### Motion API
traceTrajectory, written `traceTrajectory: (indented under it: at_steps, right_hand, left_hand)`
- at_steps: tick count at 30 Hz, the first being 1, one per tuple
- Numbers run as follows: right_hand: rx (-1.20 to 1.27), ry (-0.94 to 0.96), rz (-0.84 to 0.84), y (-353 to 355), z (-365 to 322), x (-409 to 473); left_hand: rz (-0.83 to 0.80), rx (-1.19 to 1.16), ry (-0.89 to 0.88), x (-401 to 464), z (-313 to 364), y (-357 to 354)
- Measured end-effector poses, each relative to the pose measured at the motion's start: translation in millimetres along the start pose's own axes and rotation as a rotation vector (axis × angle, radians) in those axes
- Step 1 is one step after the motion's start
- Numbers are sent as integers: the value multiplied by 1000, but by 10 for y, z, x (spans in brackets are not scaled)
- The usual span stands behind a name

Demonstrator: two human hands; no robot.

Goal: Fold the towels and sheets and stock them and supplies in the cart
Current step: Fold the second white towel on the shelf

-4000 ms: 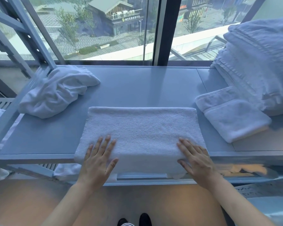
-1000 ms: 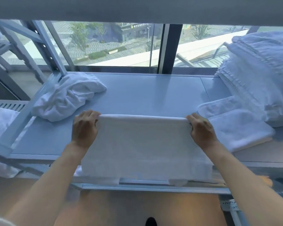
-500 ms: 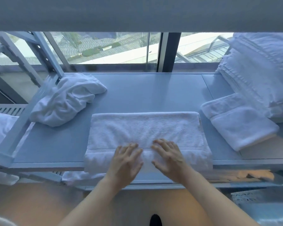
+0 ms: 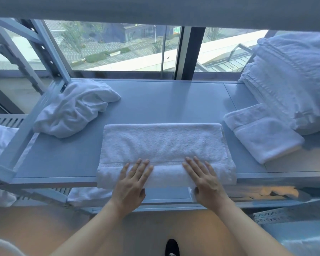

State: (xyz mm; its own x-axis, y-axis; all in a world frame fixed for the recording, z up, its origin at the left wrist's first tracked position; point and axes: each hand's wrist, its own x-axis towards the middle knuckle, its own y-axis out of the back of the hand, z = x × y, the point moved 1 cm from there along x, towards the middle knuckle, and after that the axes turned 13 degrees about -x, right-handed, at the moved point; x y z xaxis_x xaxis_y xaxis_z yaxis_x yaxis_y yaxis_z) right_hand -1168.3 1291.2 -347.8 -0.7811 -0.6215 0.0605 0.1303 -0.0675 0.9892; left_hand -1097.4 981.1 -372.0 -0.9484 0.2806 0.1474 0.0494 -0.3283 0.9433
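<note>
Grey metal shelf (image 4: 155, 102) at roughly waist level, flat and smooth, with a seam toward the right end. Window (image 4: 118, 48) directly behind, split by a dark vertical mullion (image 4: 189, 52); rooftops, trees and paving visible outside. Upper shelf edge (image 4: 155, 10) across the top of view. Slanted pale frame struts (image 4: 50, 50) at left rear, crossing in front of the glass. Lower shelf (image 4: 166, 194) just beneath the front lip, partly hidden; tan floor below.

Folded white towel (image 4: 163, 145) centred on the shelf, long side parallel to the front edge, near fold overhanging the lip slightly. Left hand (image 4: 131, 183) flat on the near fold, fingers (image 4: 137, 167) straight and slightly spread, gripping nothing. Right hand (image 4: 205, 180) likewise flat, fingers (image 4: 194, 165) extended and a little apart, palm down on the same fold. Hands apart, a strip of towel between them.

Crumpled white towel (image 4: 74, 108) at left rear, against the strut, apart from the folded one. Smaller folded towel (image 4: 262, 133) at right, angled, just beside the central towel's right end. Tall stack of folded linen (image 4: 292, 76) at far right, resting partly over that smaller towel. More white cloth (image 4: 0, 141) beyond the frame at left. Dark shoe tip (image 4: 172, 246) at bottom centre.
</note>
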Motion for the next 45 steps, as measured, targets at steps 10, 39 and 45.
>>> traceTrajectory:
  at_steps: [10,39,45]
  right_hand:
    - [17,-118,22,-42,-214,59]
    - [-83,-312,493,1554,1503,1574]
    - [-53,-63,539,1085,1322,886]
  left_hand:
    - [42,-21,15,-9,112,142]
    - [519,-4,176,1723,-853,2222]
    - [522,-11,77,881,-740,1794]
